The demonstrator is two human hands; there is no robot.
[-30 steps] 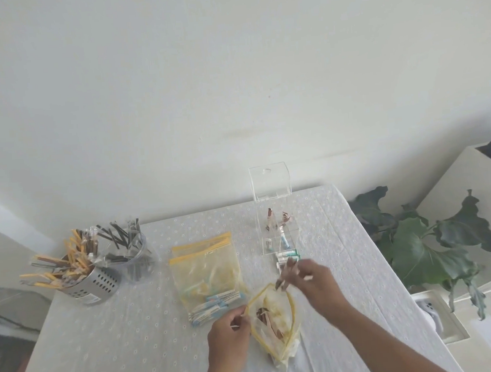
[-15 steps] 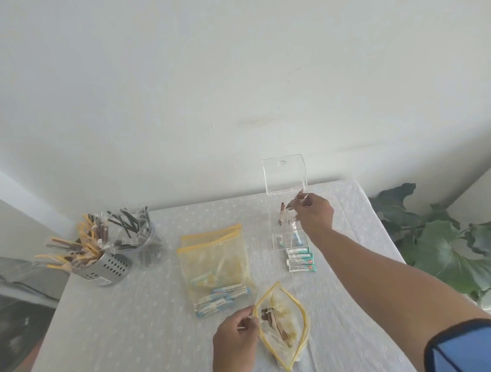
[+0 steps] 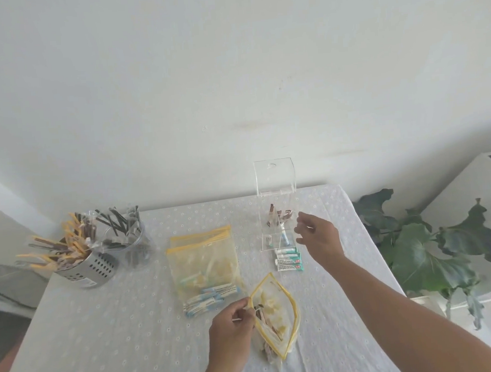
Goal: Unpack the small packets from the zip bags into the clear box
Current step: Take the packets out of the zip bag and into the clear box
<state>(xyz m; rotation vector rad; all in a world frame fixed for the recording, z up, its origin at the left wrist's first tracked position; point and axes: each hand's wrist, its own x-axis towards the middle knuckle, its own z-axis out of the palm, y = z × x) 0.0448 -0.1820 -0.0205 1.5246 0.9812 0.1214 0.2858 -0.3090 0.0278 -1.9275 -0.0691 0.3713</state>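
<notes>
An open zip bag (image 3: 279, 314) with a yellow rim lies near the table's front, with brown packets inside. My left hand (image 3: 231, 329) pinches its left rim and holds the mouth open. The clear box (image 3: 276, 212) stands at the back of the table with its lid raised and several brown packets inside. My right hand (image 3: 317, 236) hovers just right of the box, fingers spread, holding nothing. Another zip bag (image 3: 204, 261) with packets lies flat in the middle. Blue-and-white packets (image 3: 208, 298) lie at its front edge.
Green-and-white packets (image 3: 288, 259) lie in front of the clear box. A metal holder (image 3: 90, 269) and a clear cup (image 3: 132, 246), both full of sticks, stand at the left. A large-leaved plant (image 3: 426, 248) stands off the table's right edge.
My right hand carried a packet from the open bag to the clear box, let it go, and has drawn back to the box's right side. My left hand kept hold of the bag's rim.
</notes>
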